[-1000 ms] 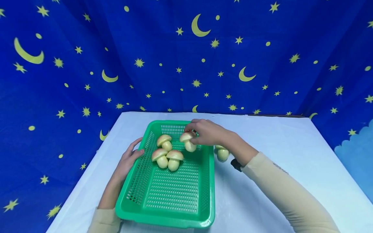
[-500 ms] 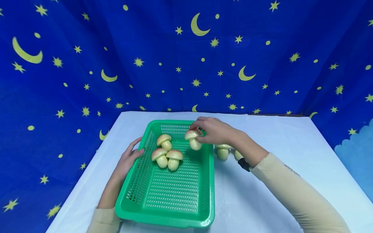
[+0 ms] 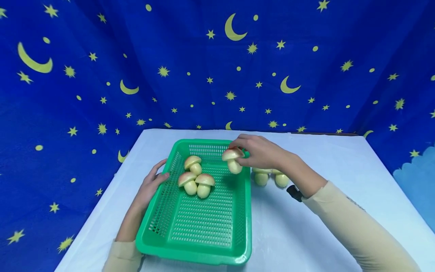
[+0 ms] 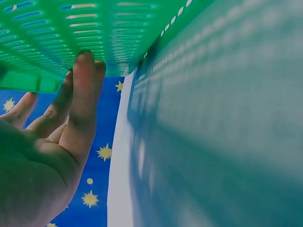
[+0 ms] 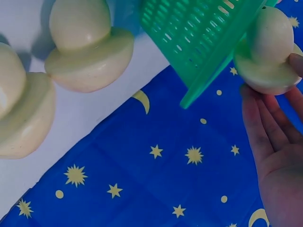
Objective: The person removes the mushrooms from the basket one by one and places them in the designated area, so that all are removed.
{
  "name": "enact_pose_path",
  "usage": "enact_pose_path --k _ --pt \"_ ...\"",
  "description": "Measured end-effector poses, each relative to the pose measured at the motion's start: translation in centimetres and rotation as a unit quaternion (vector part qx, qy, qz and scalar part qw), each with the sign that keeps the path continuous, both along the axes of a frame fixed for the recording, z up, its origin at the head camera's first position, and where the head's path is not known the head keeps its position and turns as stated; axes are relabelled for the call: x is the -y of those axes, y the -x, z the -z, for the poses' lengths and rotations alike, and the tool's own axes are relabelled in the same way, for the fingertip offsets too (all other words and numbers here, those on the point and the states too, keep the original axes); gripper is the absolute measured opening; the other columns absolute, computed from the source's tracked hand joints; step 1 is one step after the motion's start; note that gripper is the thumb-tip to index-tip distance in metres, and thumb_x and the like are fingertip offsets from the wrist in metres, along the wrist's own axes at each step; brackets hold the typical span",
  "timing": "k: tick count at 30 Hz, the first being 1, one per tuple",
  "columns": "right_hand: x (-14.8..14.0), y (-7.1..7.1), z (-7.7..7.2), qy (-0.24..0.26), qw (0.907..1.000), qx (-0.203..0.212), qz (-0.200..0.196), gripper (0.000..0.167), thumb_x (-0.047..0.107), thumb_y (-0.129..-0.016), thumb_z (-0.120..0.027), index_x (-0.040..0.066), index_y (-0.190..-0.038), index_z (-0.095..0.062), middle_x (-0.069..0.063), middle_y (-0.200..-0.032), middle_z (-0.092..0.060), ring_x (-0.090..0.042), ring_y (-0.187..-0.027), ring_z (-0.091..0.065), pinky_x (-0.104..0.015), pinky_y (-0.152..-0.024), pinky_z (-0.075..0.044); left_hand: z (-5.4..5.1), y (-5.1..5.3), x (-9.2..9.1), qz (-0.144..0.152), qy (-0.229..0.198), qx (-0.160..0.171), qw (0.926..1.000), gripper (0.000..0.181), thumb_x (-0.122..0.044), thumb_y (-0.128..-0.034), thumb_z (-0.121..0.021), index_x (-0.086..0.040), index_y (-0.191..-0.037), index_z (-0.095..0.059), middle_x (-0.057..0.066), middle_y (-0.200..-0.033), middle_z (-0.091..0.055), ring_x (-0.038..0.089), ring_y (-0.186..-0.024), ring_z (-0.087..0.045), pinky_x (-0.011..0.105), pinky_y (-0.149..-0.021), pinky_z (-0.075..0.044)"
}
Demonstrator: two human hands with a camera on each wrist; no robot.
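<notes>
My right hand pinches a toy mushroom with a pinkish-tan cap and cream stem, above the basket's right side near its far corner. In the right wrist view, thumb and fingers hold that mushroom by its cap. My left hand holds the left rim of the green plastic basket, thumb over the rim. In the left wrist view its fingers touch the basket's slotted outer wall. Inside the basket, a mushroom lies behind two touching ones, a left mushroom and a right mushroom.
Two more mushrooms, one nearer the basket and one farther right, stand on the white table, partly hidden by the right arm. A blue curtain with yellow moons and stars hangs behind the table.
My right hand has moved right with the mushroom, from over the basket's inside toward its right rim. The farther-right table mushroom has come into view. The left hand and basket stay put.
</notes>
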State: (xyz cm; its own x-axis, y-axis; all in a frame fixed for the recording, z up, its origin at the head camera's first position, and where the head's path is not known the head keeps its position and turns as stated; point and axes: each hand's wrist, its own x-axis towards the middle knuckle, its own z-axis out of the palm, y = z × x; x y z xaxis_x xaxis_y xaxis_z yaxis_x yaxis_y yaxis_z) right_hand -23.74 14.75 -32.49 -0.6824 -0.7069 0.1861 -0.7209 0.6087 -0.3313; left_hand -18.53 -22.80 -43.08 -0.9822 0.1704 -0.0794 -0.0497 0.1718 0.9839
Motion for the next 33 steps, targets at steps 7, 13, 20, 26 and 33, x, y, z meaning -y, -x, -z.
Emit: enact_pose_path --k 7,13,20,26,33 --pt "-0.8 -0.2 -0.2 0.011 0.9999 -0.010 0.000 0.033 0.024 -0.087 -0.067 0.018 -0.120 -0.065 0.007 -0.108 -0.059 -0.016 -0.085 -0.057 -0.027 -0.069 -0.048 -0.1 0.0 -0.1 -0.001 0.000 0.001 1.0000 0.059 -0.035 -0.1011 -0.051 -0.029 -0.153 -0.023 0.022 -0.132 -0.050 0.036 -0.103 -0.060 0.044 -0.077 -0.055" --pt "-1.9 -0.5 -0.5 0.015 0.9997 -0.013 0.015 0.035 0.026 -0.087 -0.069 0.018 -0.120 -0.065 0.008 -0.110 -0.059 -0.013 -0.089 -0.056 -0.027 -0.071 -0.050 -0.1 0.1 0.0 -0.002 -0.002 0.004 1.0000 0.060 -0.036 -0.1009 -0.051 -0.028 -0.153 -0.023 0.021 -0.133 -0.050 0.037 -0.104 -0.060 0.044 -0.077 -0.055" --pt "-3.3 -1.1 -0.4 0.037 0.9987 -0.019 0.028 0.034 0.027 -0.086 -0.070 0.018 -0.118 -0.066 0.011 -0.109 -0.059 -0.009 -0.091 -0.056 -0.028 -0.071 -0.050 -0.1 0.1 0.0 0.001 -0.012 0.008 0.9999 0.059 -0.036 -0.1007 -0.051 -0.030 -0.153 -0.024 0.021 -0.133 -0.050 0.038 -0.102 -0.060 0.046 -0.077 -0.055" --pt "-4.2 -1.3 0.0 0.050 0.9977 -0.028 0.036 0.032 0.027 -0.086 -0.070 0.019 -0.117 -0.065 0.012 -0.106 -0.058 -0.004 -0.092 -0.054 -0.027 -0.073 -0.049 -0.1 0.1 0.1 -0.008 -0.010 0.013 0.9998 0.059 -0.036 -0.1006 -0.051 -0.030 -0.153 -0.024 0.021 -0.131 -0.050 0.037 -0.100 -0.061 0.046 -0.076 -0.055" --pt "-5.3 -1.6 -0.1 0.062 0.9969 -0.034 0.036 0.033 0.027 -0.087 -0.071 0.020 -0.118 -0.065 0.013 -0.107 -0.058 -0.006 -0.092 -0.055 -0.028 -0.071 -0.050 -0.1 0.2 0.0 -0.009 -0.018 0.016 0.9997 0.059 -0.033 -0.1013 -0.051 -0.029 -0.153 -0.024 0.021 -0.134 -0.049 0.037 -0.101 -0.060 0.046 -0.076 -0.055"
